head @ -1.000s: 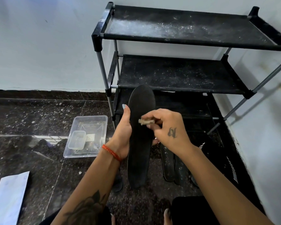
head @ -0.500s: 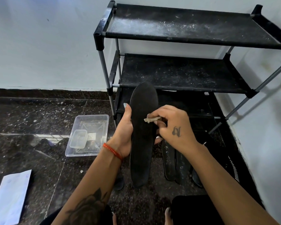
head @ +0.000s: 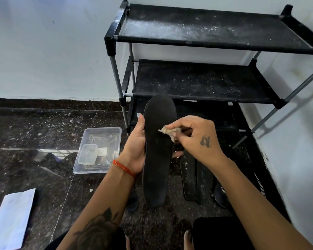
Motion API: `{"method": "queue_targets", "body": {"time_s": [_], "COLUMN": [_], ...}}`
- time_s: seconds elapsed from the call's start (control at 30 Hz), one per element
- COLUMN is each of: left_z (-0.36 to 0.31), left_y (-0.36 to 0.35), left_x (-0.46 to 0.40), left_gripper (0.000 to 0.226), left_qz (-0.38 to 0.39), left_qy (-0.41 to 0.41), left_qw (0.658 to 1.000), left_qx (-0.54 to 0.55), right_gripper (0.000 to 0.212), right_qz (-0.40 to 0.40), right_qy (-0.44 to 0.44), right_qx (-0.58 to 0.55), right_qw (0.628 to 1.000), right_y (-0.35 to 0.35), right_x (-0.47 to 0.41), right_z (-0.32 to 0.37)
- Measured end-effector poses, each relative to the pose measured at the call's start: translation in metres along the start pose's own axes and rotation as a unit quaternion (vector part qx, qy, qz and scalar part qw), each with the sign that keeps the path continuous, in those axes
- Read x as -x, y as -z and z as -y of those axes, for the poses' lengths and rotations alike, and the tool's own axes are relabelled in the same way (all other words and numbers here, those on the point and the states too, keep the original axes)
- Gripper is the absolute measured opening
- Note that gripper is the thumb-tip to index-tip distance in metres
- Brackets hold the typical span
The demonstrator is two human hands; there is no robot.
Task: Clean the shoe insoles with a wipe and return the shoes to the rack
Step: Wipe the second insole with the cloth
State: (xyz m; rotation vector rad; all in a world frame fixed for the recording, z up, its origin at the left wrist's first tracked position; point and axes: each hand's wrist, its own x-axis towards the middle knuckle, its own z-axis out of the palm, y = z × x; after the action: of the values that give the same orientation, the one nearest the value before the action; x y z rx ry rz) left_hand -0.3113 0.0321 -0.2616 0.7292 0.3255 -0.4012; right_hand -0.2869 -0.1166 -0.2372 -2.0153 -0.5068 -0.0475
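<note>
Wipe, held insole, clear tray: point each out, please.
wipe [head: 167,131], head view, crumpled middle, pinched in the right hand.
held insole [head: 156,170], head view, lower middle of its black face.
clear tray [head: 114,129], head view, far rim.

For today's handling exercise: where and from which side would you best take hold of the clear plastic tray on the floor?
Take the clear plastic tray by its raised rim, from the near long edge. It lies flat and open-topped on the floor, so fingers can probably hook over the thin wall. The rack stands close at its far right corner, and a smaller clear container sits inside, so keep it level.
</note>
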Motion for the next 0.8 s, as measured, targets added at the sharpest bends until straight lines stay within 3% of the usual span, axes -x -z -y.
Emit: {"method": "queue_targets", "body": {"time_s": [0.1, 0.17, 0.3, 0.4, 0.47, 0.6, 0.67, 0.8], "left_z": [0.003, 0.003, 0.002, 0.001, 0.0, 0.0, 0.001, 0.0], "left_y": [0.003, 0.007, 0.01, 0.01, 0.011, 0.006, 0.005, 0.009], "left_x": [-0.001, -0.002, -0.003, -0.004, -0.004, -0.002, -0.002, -0.003], "left_gripper": [0.073, 0.071, 0.068, 0.07, 0.072, 0.067, 0.064, 0.066], "left_qz": [-0.003, -0.02, -0.034, -0.04, -0.043, -0.039, -0.037, -0.046], "left_qy": [-0.006, 0.001, -0.007, -0.006, -0.005, -0.002, -0.007, -0.008], "left_qw": [1.0, 0.999, 0.999, 0.999, 0.999, 0.999, 0.998, 0.998], "left_qx": [-0.013, -0.026, -0.031, -0.027, -0.025, -0.033, -0.043, -0.039], "right_gripper": [0.023, 0.023, 0.019, 0.031, 0.033, 0.026, 0.027, 0.023], "right_qz": [0.035, 0.068, 0.177, 0.256, 0.225, 0.017, 0.019, 0.099], "right_qy": [0.045, 0.052, 0.028, -0.017, -0.025, 0.048, 0.054, 0.04], "right_qx": [0.085, 0.082, 0.014, 0.06, 0.067, 0.037, 0.074, 0.093], "right_qw": [0.995, 0.993, 0.984, 0.965, 0.972, 0.998, 0.996, 0.99], "right_y": [-0.008, -0.009, -0.001, 0.01, 0.015, 0.01, 0.003, -0.005], "right_x": [0.002, 0.003, 0.004, 0.004, 0.003, 0.002, 0.002, 0.005], "right_z": [-0.005, -0.002, 0.006, 0.003, 0.002, 0.0, -0.002, 0.002]}}
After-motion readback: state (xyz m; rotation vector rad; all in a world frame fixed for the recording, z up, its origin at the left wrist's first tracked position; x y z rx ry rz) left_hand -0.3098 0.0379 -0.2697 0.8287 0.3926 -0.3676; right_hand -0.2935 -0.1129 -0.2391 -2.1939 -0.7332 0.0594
